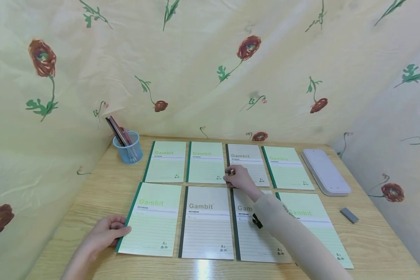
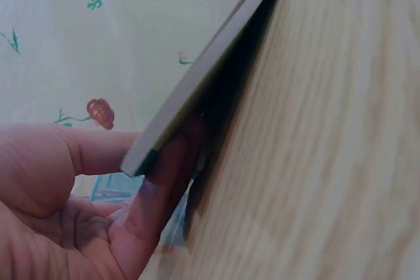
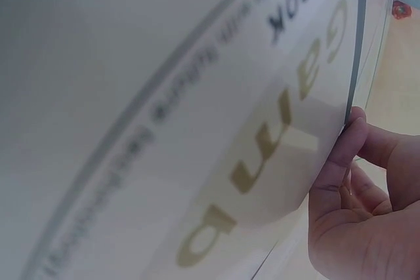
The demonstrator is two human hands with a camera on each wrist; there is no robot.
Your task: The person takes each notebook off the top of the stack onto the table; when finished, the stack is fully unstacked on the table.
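Note:
Several "Gambit" notebooks lie in two rows, some green-spined, others dark-spined. My left hand grips the spine edge of the front-left green notebook, thumb above and fingers beneath. In the left wrist view, that notebook's edge is tilted up from the wood, with a dark gap underneath. Where the dark-spined back notebook and front notebook meet, my right hand has its fingertips at their spine-side corners. In the right wrist view, thumb and finger pinch a corner of a dark-spined notebook.
A blue pen cup holding pens stands at the back left. On the right are a white, rounded flat case and a small grey eraser-like block. Another dark-spined notebook lies between the hands. Flowered cloth hangs behind the table.

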